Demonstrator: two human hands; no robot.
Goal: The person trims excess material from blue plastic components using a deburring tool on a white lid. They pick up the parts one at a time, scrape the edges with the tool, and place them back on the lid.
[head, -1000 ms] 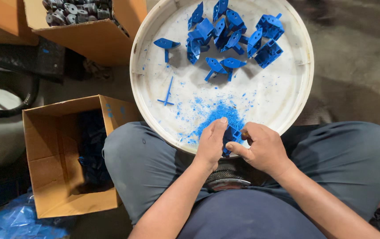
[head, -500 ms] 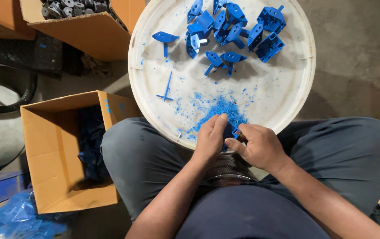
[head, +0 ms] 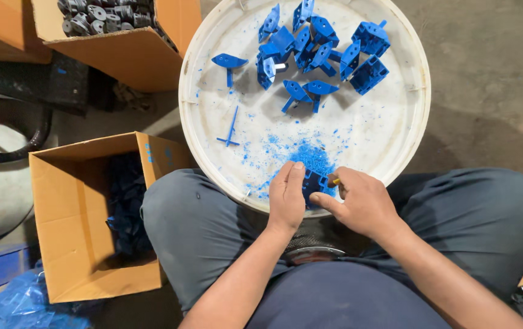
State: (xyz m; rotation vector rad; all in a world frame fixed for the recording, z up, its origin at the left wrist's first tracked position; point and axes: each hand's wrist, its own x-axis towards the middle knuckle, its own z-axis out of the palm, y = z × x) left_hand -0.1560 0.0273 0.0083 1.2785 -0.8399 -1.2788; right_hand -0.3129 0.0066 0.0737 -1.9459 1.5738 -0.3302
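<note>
Concrete floor; white tray (head: 408, 122) holds blue parts (head: 319, 45); left hand (head: 286, 198), right hand (head: 362, 201) grip blue piece (head: 314, 181).

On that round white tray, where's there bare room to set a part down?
The tray's right side, between the blue parts pile and the right hand, is mostly bare. A smaller patch lies left, around the thin blue cross piece. The top is crowded with parts; blue shavings and both hands fill the near edge.
</note>
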